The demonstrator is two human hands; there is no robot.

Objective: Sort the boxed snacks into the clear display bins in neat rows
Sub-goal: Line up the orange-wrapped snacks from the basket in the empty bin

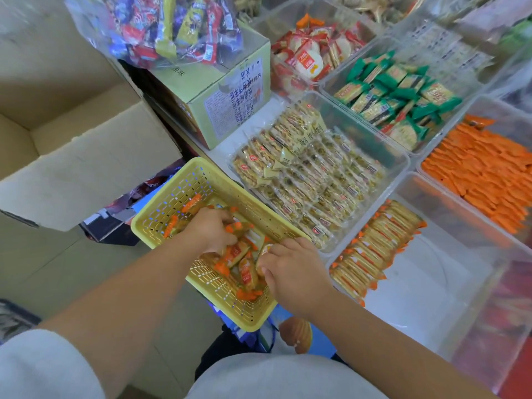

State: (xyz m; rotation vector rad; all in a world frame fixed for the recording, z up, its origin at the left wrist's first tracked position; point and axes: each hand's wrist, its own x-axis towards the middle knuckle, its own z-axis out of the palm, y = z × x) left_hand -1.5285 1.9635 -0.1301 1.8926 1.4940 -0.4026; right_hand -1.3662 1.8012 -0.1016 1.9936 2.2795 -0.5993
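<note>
Fingers [223,223] on my left hand [211,230] and right hand [293,273] are curled down, gripping loose orange-ended packets [244,269]. The clear bin [426,286] at 3 o'clock holds one row [374,249] running 7 to 1, each packet on edge with its long axis roughly 10 to 4, and much of the floor is bare. The yellow basket [172,194] holds a jumble pointing every way, so I'd say we're early.
</note>
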